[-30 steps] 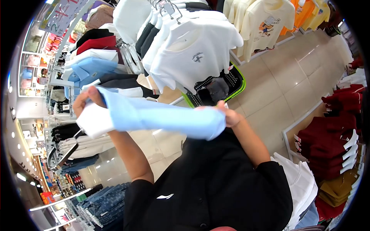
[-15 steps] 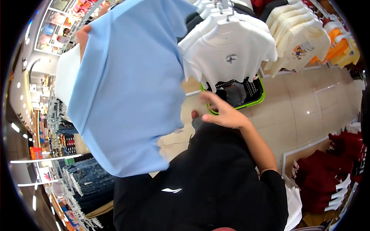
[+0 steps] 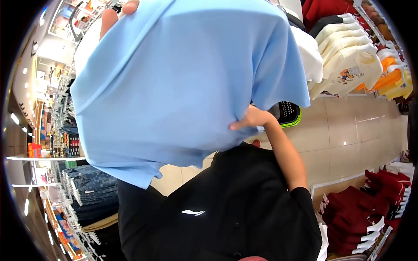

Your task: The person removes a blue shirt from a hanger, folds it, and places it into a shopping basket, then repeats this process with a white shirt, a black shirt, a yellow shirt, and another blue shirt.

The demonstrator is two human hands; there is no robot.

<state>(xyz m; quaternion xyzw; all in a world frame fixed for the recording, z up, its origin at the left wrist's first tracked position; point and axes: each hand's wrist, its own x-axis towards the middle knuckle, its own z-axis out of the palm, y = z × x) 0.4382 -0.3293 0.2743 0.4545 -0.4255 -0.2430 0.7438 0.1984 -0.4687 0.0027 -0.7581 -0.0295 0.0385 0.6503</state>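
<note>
A light blue short-sleeved shirt (image 3: 174, 82) hangs spread out in front of me and covers much of the view. At its upper left edge, my left hand (image 3: 116, 18) is closed on the fabric; only some of its fingers show. My right hand (image 3: 255, 118) is at the shirt's lower right side, below the sleeve. The thumb lies over the cloth, while the other fingers are mostly hidden behind it.
A black basket with a green rim (image 3: 292, 120) stands on the tiled floor, partly covered by the shirt. Cream printed shirts (image 3: 350, 71) hang at the right. Dark red garments (image 3: 355, 213) are at lower right, folded jeans (image 3: 91, 185) at left.
The blue shirt has swung right and spread wider, now covering the white shirts and most of the basket. My right hand, free before, has taken hold of its side.
</note>
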